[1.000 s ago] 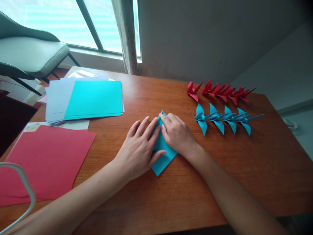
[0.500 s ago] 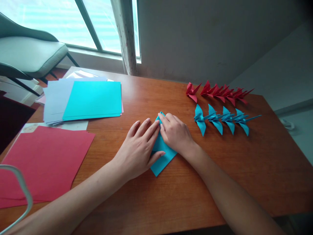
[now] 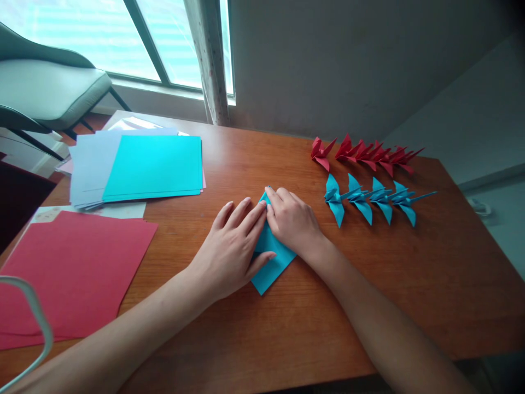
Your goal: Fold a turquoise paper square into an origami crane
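Home room, likely a study corner. Wooden desk set against a plain wall. Window with curtain far left, cushioned chair beside it. Hobby clutter: coloured paper stacks, rows of paper cranes, half-folded blue sheet.

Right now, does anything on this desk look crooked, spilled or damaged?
Nothing much. The red cranes and blue cranes lie in tidy rows; the left hand and right hand press the folded blue paper on the table. Only the paper stack at far left is fanned unevenly, lilac sheets poking out under the cyan one.
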Action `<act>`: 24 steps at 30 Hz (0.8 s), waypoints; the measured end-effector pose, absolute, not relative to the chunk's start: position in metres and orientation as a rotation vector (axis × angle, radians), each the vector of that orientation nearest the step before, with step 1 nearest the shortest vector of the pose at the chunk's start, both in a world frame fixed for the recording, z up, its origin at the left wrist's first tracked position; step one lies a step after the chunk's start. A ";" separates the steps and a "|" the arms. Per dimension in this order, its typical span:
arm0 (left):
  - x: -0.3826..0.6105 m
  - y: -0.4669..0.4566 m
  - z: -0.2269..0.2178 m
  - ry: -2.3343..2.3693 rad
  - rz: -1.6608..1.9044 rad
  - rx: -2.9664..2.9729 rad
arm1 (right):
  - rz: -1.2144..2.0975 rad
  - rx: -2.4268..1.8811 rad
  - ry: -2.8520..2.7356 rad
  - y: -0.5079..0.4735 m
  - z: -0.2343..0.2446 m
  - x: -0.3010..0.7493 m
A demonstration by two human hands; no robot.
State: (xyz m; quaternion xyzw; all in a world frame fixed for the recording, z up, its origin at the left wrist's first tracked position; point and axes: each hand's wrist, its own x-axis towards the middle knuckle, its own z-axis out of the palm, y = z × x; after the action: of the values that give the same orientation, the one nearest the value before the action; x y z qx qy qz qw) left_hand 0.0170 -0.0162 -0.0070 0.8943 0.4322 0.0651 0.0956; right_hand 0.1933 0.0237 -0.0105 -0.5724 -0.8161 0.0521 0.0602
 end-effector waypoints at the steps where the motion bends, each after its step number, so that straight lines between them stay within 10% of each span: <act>1: 0.017 -0.016 -0.007 1.280 0.194 2.652 | 0.156 -1.739 -2.464 0.024 -0.010 0.193; 24: 0.017 -0.016 -0.008 1.275 0.203 2.657 | 0.161 -1.724 -2.428 0.024 -0.013 0.195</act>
State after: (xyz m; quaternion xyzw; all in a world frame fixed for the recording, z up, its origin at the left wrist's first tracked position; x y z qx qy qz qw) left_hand 0.0168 -0.0162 -0.0082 0.8954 0.4299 0.0683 0.0937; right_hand 0.1953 0.0241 -0.0132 -0.5762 -0.8116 0.0539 0.0798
